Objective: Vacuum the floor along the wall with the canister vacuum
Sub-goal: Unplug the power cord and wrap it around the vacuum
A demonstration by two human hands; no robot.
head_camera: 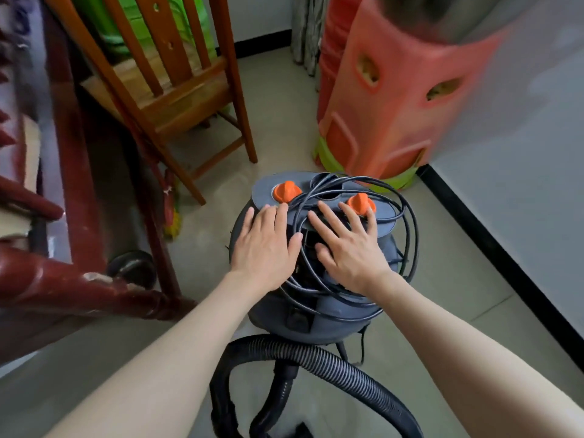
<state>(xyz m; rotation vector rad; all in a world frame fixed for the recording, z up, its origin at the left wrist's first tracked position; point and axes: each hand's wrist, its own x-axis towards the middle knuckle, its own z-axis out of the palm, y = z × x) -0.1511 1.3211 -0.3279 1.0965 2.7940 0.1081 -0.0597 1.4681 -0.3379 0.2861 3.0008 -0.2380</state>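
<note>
A dark grey canister vacuum (335, 314) stands on the tiled floor in the middle of the head view. Its flat top carries two orange knobs (286, 191), and a black power cord (407, 235) lies looped loosely over it. My left hand (265, 245) rests flat on the left side of the top, fingers straight. My right hand (347, 245) lies flat on the right side, over the cord loops, fingertips near the right orange knob. A ribbed black hose (331, 365) curves from the canister's front toward the bottom edge.
A white wall (521, 216) with a black baseboard (493, 245) runs along the right. A stack of orange plastic stools (392, 99) stands in the corner ahead. A wooden chair (177, 90) and dark red furniture (72, 279) crowd the left. Pale floor (271, 90) stretches ahead between them.
</note>
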